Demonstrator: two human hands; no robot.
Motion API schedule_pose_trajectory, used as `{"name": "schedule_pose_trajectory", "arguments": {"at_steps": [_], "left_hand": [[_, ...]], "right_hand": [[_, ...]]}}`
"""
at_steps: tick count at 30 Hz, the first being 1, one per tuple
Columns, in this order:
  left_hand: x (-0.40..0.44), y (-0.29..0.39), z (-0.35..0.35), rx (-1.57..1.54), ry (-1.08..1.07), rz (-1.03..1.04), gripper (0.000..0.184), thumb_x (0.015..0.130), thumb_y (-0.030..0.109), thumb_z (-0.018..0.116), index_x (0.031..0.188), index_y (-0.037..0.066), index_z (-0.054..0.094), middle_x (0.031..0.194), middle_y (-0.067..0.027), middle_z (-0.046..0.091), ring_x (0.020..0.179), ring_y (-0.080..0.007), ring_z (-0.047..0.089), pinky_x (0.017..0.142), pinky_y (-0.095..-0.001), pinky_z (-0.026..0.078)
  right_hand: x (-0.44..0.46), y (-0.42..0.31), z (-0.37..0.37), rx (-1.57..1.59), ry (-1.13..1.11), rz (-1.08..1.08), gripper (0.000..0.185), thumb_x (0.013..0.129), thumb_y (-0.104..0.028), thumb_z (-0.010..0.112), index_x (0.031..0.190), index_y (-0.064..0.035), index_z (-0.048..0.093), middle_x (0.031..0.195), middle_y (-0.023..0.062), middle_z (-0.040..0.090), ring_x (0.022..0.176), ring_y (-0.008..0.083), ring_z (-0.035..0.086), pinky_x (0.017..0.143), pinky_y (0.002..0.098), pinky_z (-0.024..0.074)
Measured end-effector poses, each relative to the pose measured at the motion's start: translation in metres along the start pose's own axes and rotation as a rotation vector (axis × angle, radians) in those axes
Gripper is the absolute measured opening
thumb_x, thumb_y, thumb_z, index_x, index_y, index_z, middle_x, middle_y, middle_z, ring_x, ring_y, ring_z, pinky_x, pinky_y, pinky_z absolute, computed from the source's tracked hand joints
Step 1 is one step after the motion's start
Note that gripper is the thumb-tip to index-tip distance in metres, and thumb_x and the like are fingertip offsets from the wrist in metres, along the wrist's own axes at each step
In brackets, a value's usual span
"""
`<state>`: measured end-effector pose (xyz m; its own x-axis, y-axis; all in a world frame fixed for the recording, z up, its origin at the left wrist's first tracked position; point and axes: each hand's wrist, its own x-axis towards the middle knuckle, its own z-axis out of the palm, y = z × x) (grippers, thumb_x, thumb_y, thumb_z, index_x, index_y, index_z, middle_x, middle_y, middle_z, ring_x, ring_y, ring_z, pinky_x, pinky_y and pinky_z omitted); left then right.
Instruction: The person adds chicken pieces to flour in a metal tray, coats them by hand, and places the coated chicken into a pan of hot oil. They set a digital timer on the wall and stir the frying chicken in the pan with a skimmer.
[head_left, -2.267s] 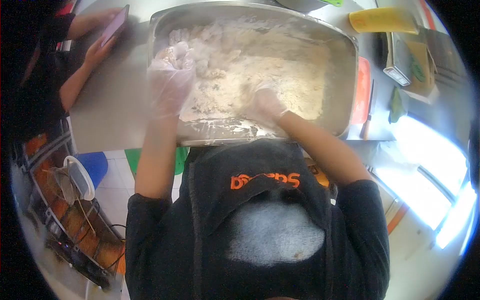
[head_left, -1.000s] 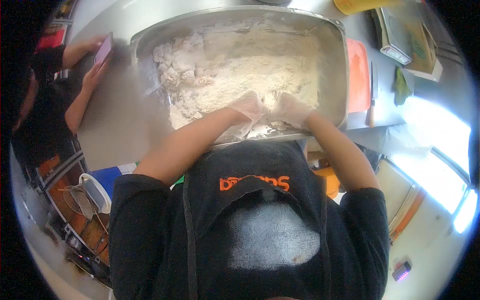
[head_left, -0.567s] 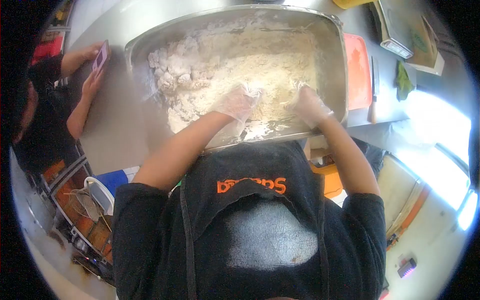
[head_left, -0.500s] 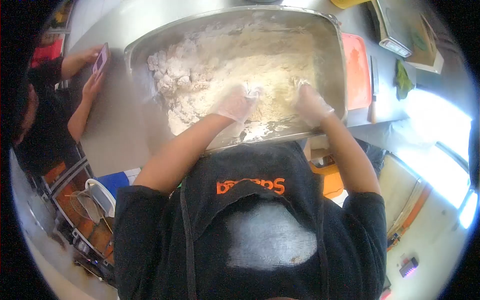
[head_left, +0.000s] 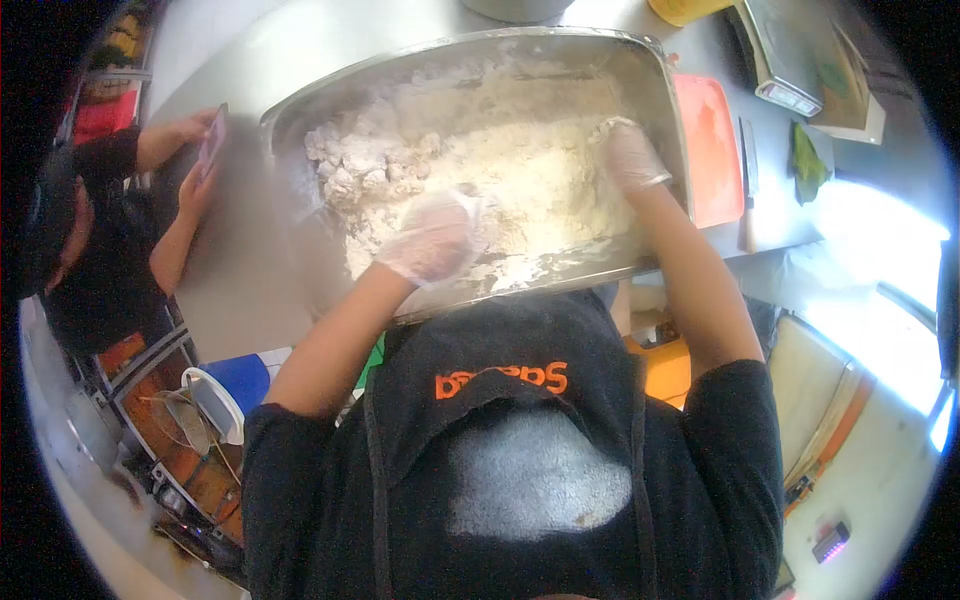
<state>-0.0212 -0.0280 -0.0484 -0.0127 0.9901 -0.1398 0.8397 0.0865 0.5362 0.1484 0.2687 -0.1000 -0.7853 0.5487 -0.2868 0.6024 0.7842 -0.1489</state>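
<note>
A deep metal tub [head_left: 300,90] holds pale flour [head_left: 535,165], with lumpy, clumped dough [head_left: 365,165] heaped at its left end. I wear clear plastic gloves on both hands. My left hand [head_left: 432,238] is over the flour near the tub's front side; its fingers are blurred and partly hidden. My right hand [head_left: 636,158] is at the right end, close to the tub wall. Its floury fingers look curled in against the flour, though the fingertips are hard to make out.
A person [head_left: 110,240] at the left holds a phone [head_left: 213,143] beside the metal table [head_left: 230,290]. Right of the tub are a pink-red tray [head_left: 708,150], a knife [head_left: 748,180], a green leaf [head_left: 807,163] and a scale [head_left: 785,60]. A blue-and-white container [head_left: 235,385] stands lower left.
My left hand has moved left and slightly toward me. My right hand has gone away from me toward the tub's right end. The other person's phone has tilted.
</note>
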Motion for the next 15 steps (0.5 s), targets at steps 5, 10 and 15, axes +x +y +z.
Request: {"name": "schedule_pose_trajectory", "arguments": {"at_steps": [5, 10, 15], "left_hand": [[-0.041, 0.000, -0.059, 0.081, 0.184, -0.406, 0.026, 0.095, 0.030, 0.055, 0.091, 0.007, 0.067, 0.081, -0.0176, 0.064, 0.076, -0.0346, 0.064, 0.072, -0.0484, 0.050], [-0.090, -0.030, -0.096, 0.107, 0.035, -0.618, 0.029, 0.097, 0.033, 0.057, 0.099, 0.007, 0.069, 0.085, -0.0193, 0.065, 0.080, -0.0356, 0.065, 0.074, -0.0482, 0.050], [-0.099, -0.045, -0.076, -0.180, 0.069, -0.484, 0.031, 0.091, 0.030, 0.065, 0.107, 0.005, 0.071, 0.100, -0.0205, 0.071, 0.094, -0.0366, 0.069, 0.080, -0.0425, 0.054]], "right_hand": [[-0.024, -0.089, -0.064, 0.636, 0.045, -0.018, 0.040, 0.091, -0.018, 0.065, 0.126, 0.0014, 0.065, 0.110, 0.0183, 0.072, 0.096, 0.0262, 0.069, 0.087, 0.0371, 0.0522], [-0.009, -0.092, -0.066, 0.984, 0.086, -0.069, 0.042, 0.092, -0.021, 0.065, 0.129, 0.0000, 0.064, 0.115, 0.0126, 0.072, 0.102, 0.0213, 0.068, 0.090, 0.0316, 0.0506], [-0.022, -0.084, -0.062, -0.215, -0.100, -0.255, 0.037, 0.093, -0.014, 0.055, 0.124, 0.0025, 0.065, 0.110, 0.0175, 0.069, 0.098, 0.0330, 0.065, 0.089, 0.0385, 0.0514]]}}
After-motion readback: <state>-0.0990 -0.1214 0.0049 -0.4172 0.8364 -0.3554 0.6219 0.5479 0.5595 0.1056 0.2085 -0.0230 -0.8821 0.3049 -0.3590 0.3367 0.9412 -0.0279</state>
